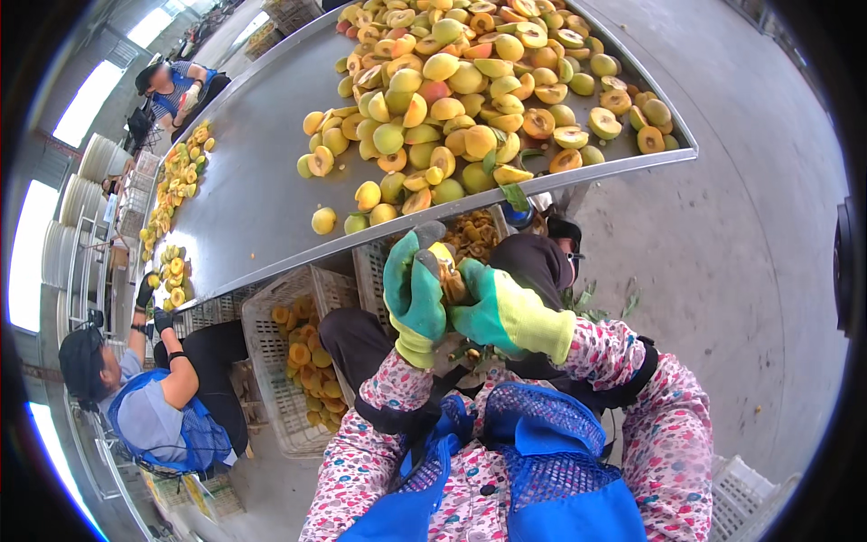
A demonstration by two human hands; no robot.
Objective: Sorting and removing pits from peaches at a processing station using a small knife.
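a few steps off, i see the person's left hand [415, 294] and right hand [515, 312], gloved in green and yellow, together before the near edge of the bench [262, 194]. the left fingers hold a yellow-brown fruit piece [448, 274]; the right ones press in beside it, though i can't tell their grip. a heap of yellow fruit [452, 99], much of it halved, covers the far side.
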